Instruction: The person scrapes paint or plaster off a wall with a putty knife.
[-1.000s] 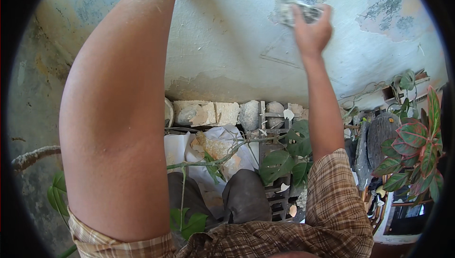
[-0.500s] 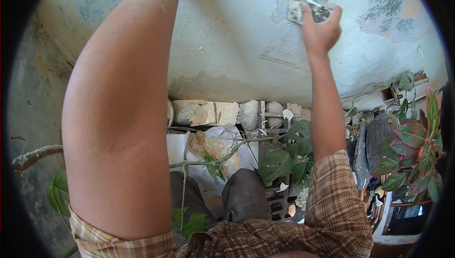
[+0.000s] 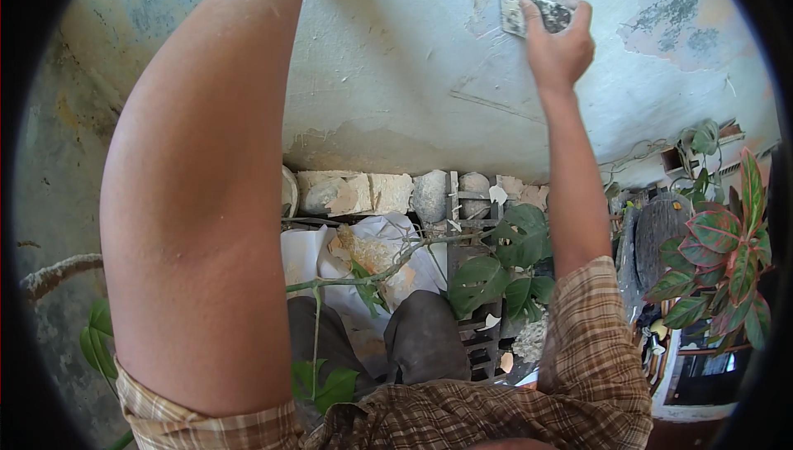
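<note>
My right hand (image 3: 562,49) is closed on a wide, flat scraper (image 3: 514,16), its blade speckled with white and dark residue. The blade lies against the peeling wall (image 3: 396,78), by a patch where pale paint has come off and bluish-grey shows. My thumb is stretched along the scraper's face; the other fingers are mostly hidden behind it. On the left, my bare left forearm (image 3: 198,161) reaches up across the picture to the wall, and the hand itself lies beyond the upper edge.
Below the wall, rounded stones (image 3: 429,195) and pale blocks sit in a row. A leafy vine (image 3: 413,256) crosses over a white sheet (image 3: 310,256) with paint flakes. Slatted dark grating (image 3: 483,342) lies near my knees. A red-green potted plant (image 3: 727,243) stands at the right.
The scraper has shifted slightly left on the wall with my right hand. My left arm sits slightly further left in the picture.
</note>
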{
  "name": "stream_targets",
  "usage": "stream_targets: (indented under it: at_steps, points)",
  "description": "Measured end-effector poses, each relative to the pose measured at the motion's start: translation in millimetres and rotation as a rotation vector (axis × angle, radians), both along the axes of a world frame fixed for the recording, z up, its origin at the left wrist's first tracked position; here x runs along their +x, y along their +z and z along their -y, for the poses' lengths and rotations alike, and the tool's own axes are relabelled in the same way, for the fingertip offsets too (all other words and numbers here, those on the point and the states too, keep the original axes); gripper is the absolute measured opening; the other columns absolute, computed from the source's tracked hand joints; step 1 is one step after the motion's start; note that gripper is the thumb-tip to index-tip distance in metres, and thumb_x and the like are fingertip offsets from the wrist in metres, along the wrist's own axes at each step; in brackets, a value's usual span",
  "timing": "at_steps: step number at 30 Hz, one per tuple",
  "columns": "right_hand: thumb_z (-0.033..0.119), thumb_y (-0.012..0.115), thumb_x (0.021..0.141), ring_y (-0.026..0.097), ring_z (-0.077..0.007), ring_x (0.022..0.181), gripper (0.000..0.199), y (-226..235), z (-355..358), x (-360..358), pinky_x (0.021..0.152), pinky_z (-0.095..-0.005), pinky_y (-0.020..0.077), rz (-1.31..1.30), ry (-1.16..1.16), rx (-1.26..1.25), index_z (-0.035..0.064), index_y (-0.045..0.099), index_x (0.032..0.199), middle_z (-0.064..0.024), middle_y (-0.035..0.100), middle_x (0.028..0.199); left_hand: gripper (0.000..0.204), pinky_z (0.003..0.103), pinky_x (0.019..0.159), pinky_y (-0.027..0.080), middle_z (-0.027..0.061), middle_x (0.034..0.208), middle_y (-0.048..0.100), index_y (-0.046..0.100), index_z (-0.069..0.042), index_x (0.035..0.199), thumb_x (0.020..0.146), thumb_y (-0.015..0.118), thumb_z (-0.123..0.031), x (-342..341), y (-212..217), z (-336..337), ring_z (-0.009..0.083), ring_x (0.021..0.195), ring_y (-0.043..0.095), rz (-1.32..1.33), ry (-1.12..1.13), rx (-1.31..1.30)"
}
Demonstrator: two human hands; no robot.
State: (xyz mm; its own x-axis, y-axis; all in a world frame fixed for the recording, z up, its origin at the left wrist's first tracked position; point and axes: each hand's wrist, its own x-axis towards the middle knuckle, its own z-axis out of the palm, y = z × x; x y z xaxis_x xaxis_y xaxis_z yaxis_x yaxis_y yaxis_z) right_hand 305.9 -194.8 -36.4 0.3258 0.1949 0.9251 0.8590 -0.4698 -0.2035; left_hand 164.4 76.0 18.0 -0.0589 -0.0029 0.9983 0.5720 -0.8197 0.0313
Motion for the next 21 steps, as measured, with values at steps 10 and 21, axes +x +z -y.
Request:
stream_targets:
  at_steps: [10,21]
  points:
    - [0.039,0.074,0.076,0.063,-0.0319,0.062,0.039,0,-9,-3,0.055,-0.0403,0.0483,0.267,-0.012,-0.190,0.0106,0.054,0.094,-0.0087,0.065,0.070,0.068,0.047,0.117,0.005,0.0138,0.154,0.022,0.029,-0.020,0.147,0.085,0.045,-0.040,2,1,-3,0.0297,0.144,0.016,0.033,-0.031,0.037]
    - [0.037,0.069,0.080,0.065,-0.0317,0.068,0.035,0,-20,-28,0.058,-0.0431,0.0486,0.188,0.019,-0.391,0.0126,0.053,0.099,-0.0106,0.066,0.074,0.069,0.047,0.117,0.006,0.0142,0.154,0.023,0.030,-0.020,0.147,0.083,0.047,-0.041,-5,-2,-2,0.0302,0.143,0.017,-0.014,-0.053,-0.004]
